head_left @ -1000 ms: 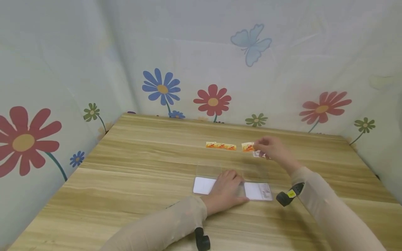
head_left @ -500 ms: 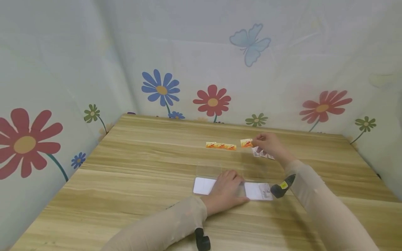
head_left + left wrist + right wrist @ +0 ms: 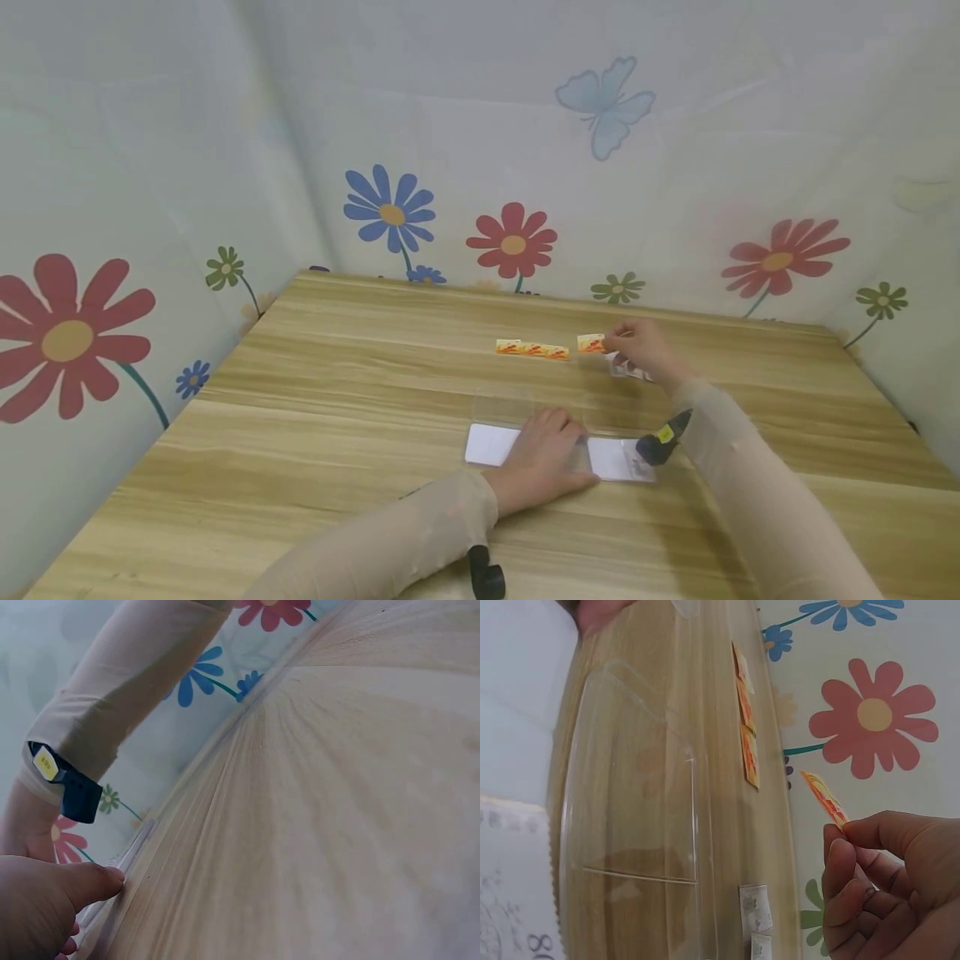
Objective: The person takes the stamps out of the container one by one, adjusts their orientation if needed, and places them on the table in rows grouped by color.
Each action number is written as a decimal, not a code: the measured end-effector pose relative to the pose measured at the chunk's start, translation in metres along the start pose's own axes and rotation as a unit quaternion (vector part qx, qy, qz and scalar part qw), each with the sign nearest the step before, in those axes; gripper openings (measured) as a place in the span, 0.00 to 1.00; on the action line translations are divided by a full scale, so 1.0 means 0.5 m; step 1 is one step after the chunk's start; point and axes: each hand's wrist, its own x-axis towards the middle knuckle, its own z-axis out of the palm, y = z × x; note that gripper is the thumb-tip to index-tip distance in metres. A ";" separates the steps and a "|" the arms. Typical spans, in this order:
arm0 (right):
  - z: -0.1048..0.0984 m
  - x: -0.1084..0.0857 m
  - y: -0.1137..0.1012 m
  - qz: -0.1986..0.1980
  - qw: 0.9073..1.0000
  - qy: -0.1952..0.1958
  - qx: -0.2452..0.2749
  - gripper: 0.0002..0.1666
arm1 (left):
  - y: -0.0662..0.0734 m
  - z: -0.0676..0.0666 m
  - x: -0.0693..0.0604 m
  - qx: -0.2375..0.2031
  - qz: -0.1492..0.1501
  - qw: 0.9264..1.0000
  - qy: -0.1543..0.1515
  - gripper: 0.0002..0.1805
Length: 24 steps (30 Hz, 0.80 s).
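Your left hand [image 3: 37, 907] rests its thumb against a clear case [image 3: 137, 849]; beyond, your right sleeve [image 3: 127, 682] slants above the wooden table [image 3: 300, 825].

Beige sleeves [image 3: 759, 475] are fitting closely, wrinkling lightly. In the head view, a black left wrist camera [image 3: 489, 579] is showing at six o'clock; a black right wrist camera [image 3: 655, 451], at four, is bearing a yellow label [image 3: 665, 434].

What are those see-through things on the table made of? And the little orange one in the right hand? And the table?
See-through things: probably smooth plastic; wood grain shows through and edges shine.
Orange one: thin and printed, maybe paper or plastic film.
Table: smooth wood, or wood-look covering; it has streaky grain.
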 end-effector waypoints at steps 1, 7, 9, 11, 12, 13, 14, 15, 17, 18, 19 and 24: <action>0.002 0.003 0.001 0.000 1.000 0.001 0.000 0.15 | -0.001 0.000 0.000 0.001 0.000 1.000 0.000 0.28; 0.010 0.020 0.015 0.005 1.000 -0.001 -0.001 0.15 | -0.004 0.002 0.000 0.005 0.006 1.000 0.001 0.29; 0.010 0.027 0.019 0.005 1.000 -0.004 -0.002 0.15 | -0.005 0.002 0.000 0.006 0.006 1.000 0.001 0.29; 0.011 0.032 0.021 0.006 1.000 -0.005 -0.002 0.15 | -0.006 0.004 0.000 0.005 0.006 1.000 0.000 0.29; 0.011 0.034 0.021 0.006 1.000 -0.006 -0.002 0.15 | -0.006 0.005 0.000 0.006 0.006 1.000 0.000 0.29; 0.011 0.036 0.022 0.003 1.000 -0.008 0.000 0.16 | -0.007 0.005 0.001 0.007 0.006 1.000 -0.001 0.29; 0.011 0.038 0.023 0.002 1.000 -0.009 0.002 0.16 | -0.007 0.006 0.001 0.008 0.007 1.000 -0.001 0.29; 0.011 0.039 0.023 0.000 1.000 -0.009 0.005 0.16 | -0.007 0.006 0.001 0.010 0.007 1.000 0.000 0.29; 0.011 0.041 0.024 -0.011 1.000 -0.011 0.016 0.14 | -0.007 0.005 0.000 0.011 0.008 1.000 0.000 0.29; 0.013 0.042 0.023 -0.009 1.000 -0.012 0.020 0.14 | -0.007 0.005 0.000 0.011 0.008 1.000 0.000 0.29; 0.015 0.043 0.023 -0.005 1.000 -0.014 0.024 0.13 | -0.007 0.004 0.000 0.011 0.008 1.000 0.000 0.29; 0.028 0.051 0.019 0.024 0.999 -0.018 0.019 0.13 | -0.008 0.002 -0.002 0.009 0.009 1.000 0.002 0.29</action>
